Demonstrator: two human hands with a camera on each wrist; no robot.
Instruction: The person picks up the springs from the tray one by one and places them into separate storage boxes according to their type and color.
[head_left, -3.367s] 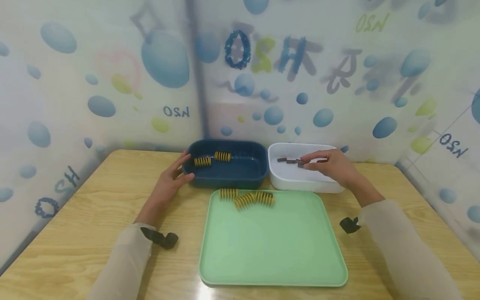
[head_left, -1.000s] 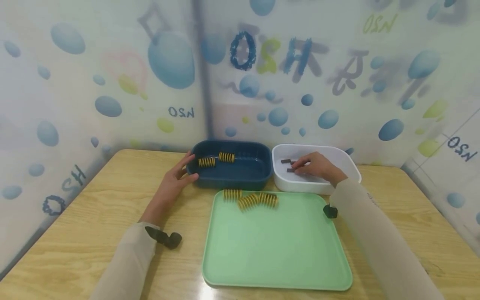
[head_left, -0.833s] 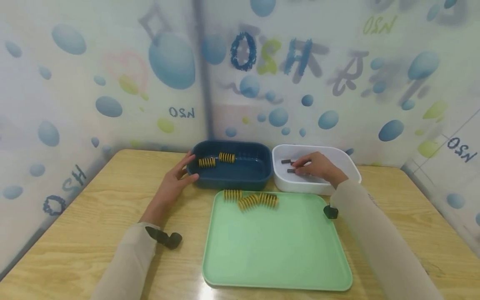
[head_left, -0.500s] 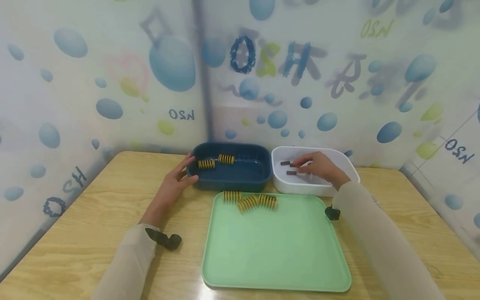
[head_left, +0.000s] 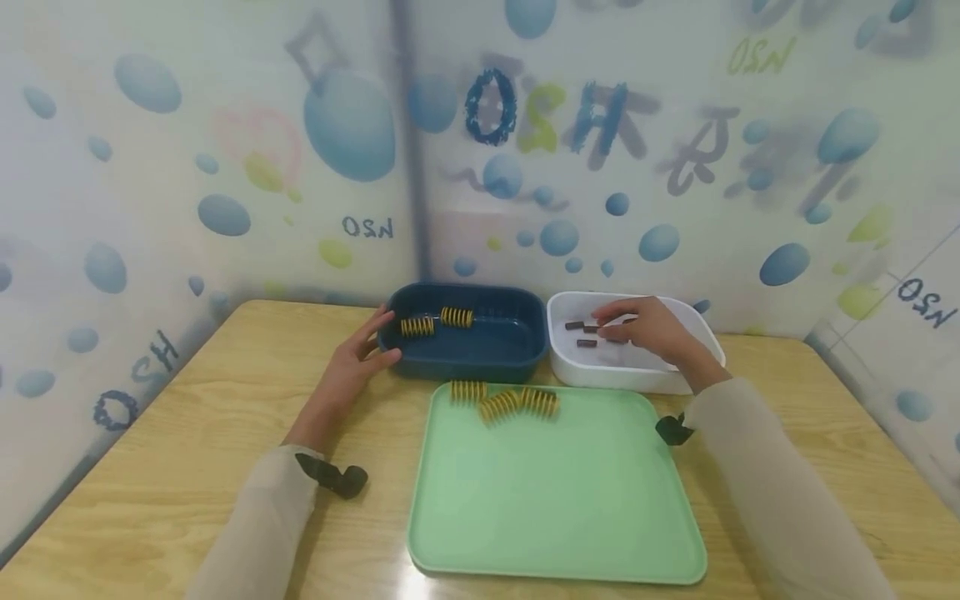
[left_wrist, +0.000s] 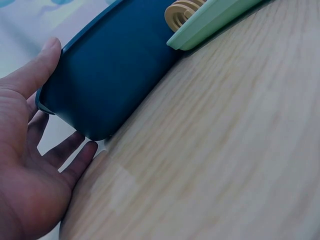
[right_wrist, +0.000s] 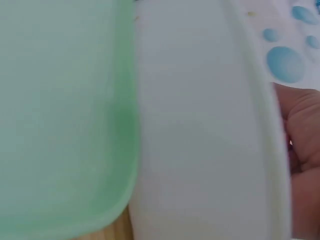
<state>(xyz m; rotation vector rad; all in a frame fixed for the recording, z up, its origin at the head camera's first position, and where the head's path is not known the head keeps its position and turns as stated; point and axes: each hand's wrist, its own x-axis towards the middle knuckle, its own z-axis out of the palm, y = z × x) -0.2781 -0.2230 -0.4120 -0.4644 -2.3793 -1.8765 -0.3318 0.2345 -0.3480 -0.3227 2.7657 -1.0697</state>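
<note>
My left hand [head_left: 351,367] rests against the left end of a navy-blue bin [head_left: 465,367]; its thumb lies at the rim and its fingers reach along the end wall, as the left wrist view shows. Inside the bin lie two yellow coil springs [head_left: 417,327]. Over a white bin [head_left: 615,375] is my right hand [head_left: 654,329], thumb and index finger bent and slightly apart. Several small dark-brown springs [head_left: 587,343] lie on the bin floor, close to those fingertips; others are partly hidden under the hand. In the right wrist view the white bin wall covers the fingertips.
A light-green tray [head_left: 555,492] lies in front of both bins, with three yellow springs [head_left: 499,406] along its far edge. All stand on a wooden table [head_left: 180,442], against a wall [head_left: 315,258] printed with blue drops.
My right hand had gone deeper into the white bin among the dark springs, and has since drawn back a little to the right, uncovering more of them. The left hand stays at the navy bin.
</note>
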